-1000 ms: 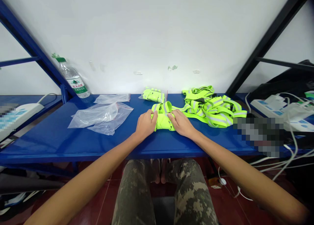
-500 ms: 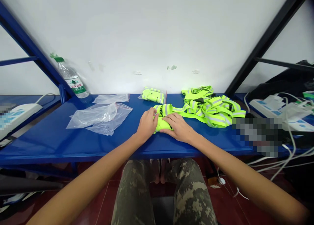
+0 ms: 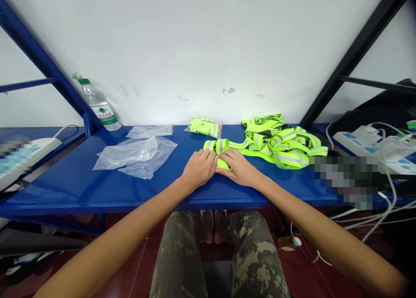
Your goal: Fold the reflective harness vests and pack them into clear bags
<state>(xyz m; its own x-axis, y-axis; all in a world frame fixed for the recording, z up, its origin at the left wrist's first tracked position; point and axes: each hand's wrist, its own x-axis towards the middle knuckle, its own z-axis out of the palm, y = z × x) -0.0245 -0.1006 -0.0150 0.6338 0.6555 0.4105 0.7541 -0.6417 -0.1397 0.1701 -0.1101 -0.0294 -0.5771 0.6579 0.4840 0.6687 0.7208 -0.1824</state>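
Note:
A folded bundle of neon-yellow reflective strap (image 3: 223, 164) lies near the front edge of the blue table (image 3: 130, 194). My left hand (image 3: 200, 167) covers the bundle's left side, fingers closed on it. From the right, my right hand (image 3: 239, 168) grips the same bundle, its fingertips touching those of the left. Just behind the hands, loops of the strap (image 3: 222, 146) curl up and run right to a tangled pile of neon straps (image 3: 287, 146). A clear bag with a folded neon strap (image 3: 204, 127) rests behind, by the wall.
Clear zip bags (image 3: 130, 154) are spread on the table's left. A water bottle (image 3: 103, 109) leans against the wall at the back left. Power strips (image 3: 367, 144) and white cables are at the right, beside a pixelated dark object (image 3: 344, 176).
My left hand has shifted right over the bundle and now meets my right hand, hiding more of the strap. The whole view has shifted slightly.

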